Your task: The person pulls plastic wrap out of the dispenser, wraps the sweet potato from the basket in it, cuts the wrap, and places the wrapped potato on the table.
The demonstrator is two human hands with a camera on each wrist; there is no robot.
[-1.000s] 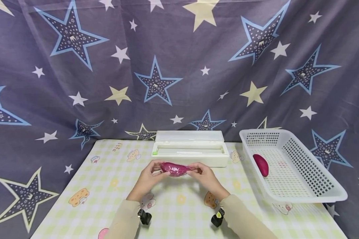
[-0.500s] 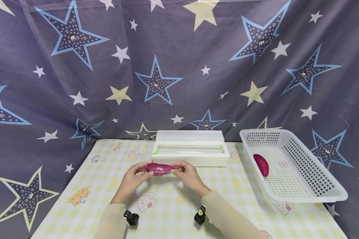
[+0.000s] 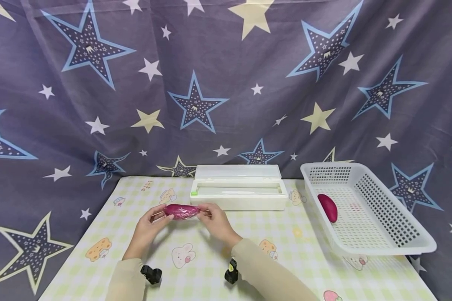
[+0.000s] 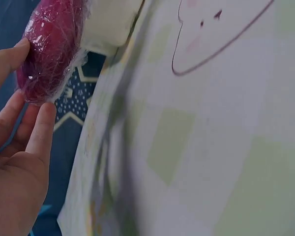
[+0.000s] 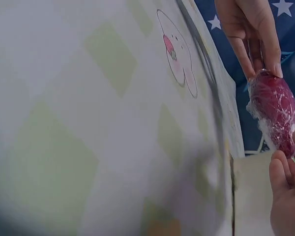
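Both hands hold a purple-red sweet potato [image 3: 181, 211], tightly covered in shiny, crinkled cling film [image 4: 78, 61]. My left hand [image 3: 149, 228] pinches its left end between thumb and fingers. At the opposite end, the thumb and fingers of my right hand [image 3: 216, 222] pinch the tip. The wrapped piece is level, held over the left-middle of the table. Loose film edges stick out along one side in the right wrist view. Just behind the hands stands a white cling film dispenser [image 3: 241, 203] with its lid raised and a green slider at its left end.
A white perforated basket [image 3: 380, 251] stands at the right of the table. Inside, against its left wall, lies an unwrapped purple-red sweet potato [image 3: 327, 208]. The table has a checked cloth [image 3: 109, 280] with cartoon prints. Behind it hangs a star-patterned curtain [image 3: 226, 54].
Both hands have moved left together with the wrapped sweet potato, from in front of the dispenser to past its left end. The grip stays the same; dispenser and basket have not moved.
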